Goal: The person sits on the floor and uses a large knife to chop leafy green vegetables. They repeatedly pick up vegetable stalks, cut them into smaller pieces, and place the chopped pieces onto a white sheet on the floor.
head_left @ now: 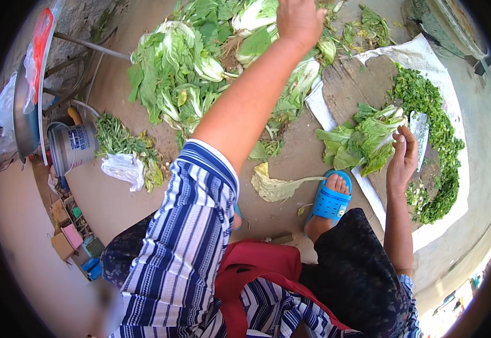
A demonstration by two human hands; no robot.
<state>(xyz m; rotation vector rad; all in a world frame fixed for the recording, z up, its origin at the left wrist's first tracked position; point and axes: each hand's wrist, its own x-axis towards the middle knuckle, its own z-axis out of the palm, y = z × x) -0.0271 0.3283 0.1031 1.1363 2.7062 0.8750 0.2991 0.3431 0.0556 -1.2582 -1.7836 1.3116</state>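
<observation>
Single view only: head-worn fisheye, left cam of pair. Looks steeply down from above person's torso onto ground [290, 163]. Close range: striped sleeve [183, 236] and lap fill lower frame, forearms enter from bottom edge. Left hand [299, 19] at top edge, right hand [402, 160] right of centre. Strong barrel bend plus black vignette at rim. No second view, so no shared area.
</observation>
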